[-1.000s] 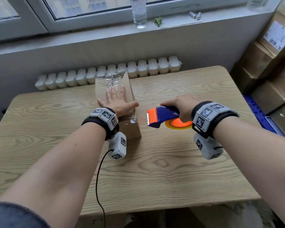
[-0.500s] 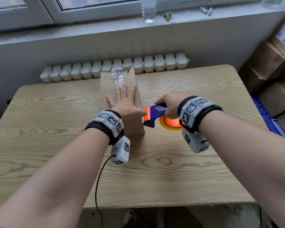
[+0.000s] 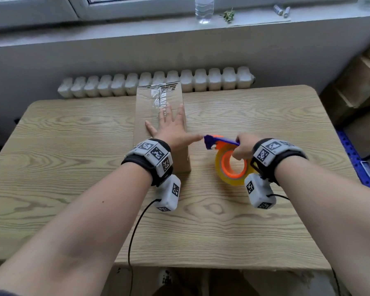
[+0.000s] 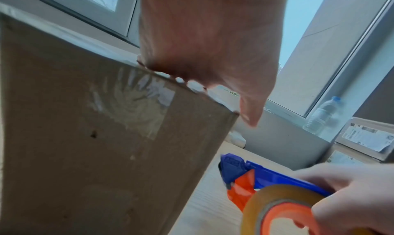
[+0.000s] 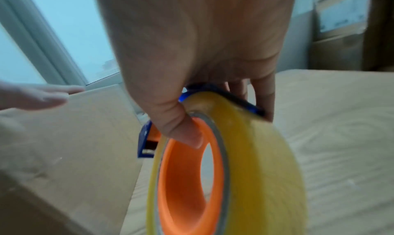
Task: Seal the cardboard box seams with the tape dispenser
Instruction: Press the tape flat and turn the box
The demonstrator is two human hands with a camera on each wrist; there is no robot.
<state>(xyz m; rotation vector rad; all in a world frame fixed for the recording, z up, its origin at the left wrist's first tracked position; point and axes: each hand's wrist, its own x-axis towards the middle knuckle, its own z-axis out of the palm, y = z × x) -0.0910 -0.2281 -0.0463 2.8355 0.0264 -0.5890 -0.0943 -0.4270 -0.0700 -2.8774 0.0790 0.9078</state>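
A narrow cardboard box [image 3: 146,112] lies lengthwise on the wooden table [image 3: 73,146], with clear tape along its top seam and down its near end [image 4: 132,107]. My left hand [image 3: 171,127] presses flat on the box top, fingers spread, thumb [image 4: 251,110] hanging past the right edge. To the right of the box, my right hand [image 3: 242,147] grips the blue and orange tape dispenser [image 3: 217,142] with its yellowish tape roll [image 3: 231,167]. The thumb [image 5: 181,129] hooks inside the orange core [image 5: 183,179]. The dispenser's blue head points at the box, just apart from it.
A white radiator [image 3: 154,83] runs behind the table. A water bottle [image 3: 203,8] and small items stand on the window sill. Stacked cardboard boxes [image 3: 359,86] fill the right side, by a blue crate edge [image 3: 355,159]. A cable [image 3: 135,227] hangs off the left wrist camera.
The dispenser was at the box's right side half a second ago; it has since drawn back to the right and tipped so the roll stands on edge. The left hand stays flat on the box.
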